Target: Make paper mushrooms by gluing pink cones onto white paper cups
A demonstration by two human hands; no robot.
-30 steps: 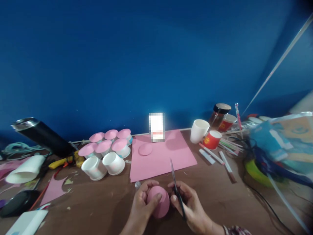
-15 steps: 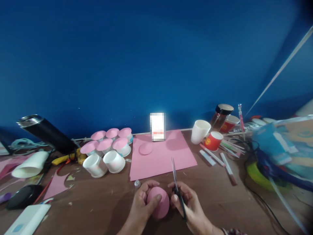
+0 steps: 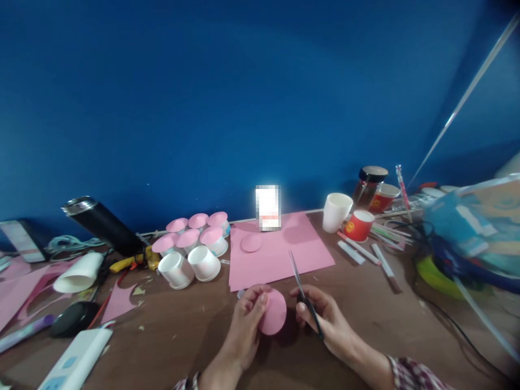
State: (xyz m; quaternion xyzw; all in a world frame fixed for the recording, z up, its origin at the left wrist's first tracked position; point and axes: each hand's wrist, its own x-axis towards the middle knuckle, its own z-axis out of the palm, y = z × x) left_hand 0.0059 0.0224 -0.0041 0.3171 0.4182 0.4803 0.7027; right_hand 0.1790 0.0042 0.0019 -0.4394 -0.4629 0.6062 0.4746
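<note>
My left hand pinches a pink paper disc by its left edge, thumb on top. In my right hand is a pair of scissors with dark handles, its blades pointing up and away from me. The blades are apart from the disc. Beyond both hands lie pink paper sheets, and another pink disc rests on them. A small shiny object shows partly behind my left hand.
Left of the sheets stand several paper cups topped with pink discs and two uncovered white cups. A black flask, paper scraps and a power strip lie farther left. At right are a white cup, a red cup and a jar.
The view has shifted left, so the table things appear farther right. My left hand has moved its grip to the disc's edge, showing more of it. The scissors stay in my right hand.
</note>
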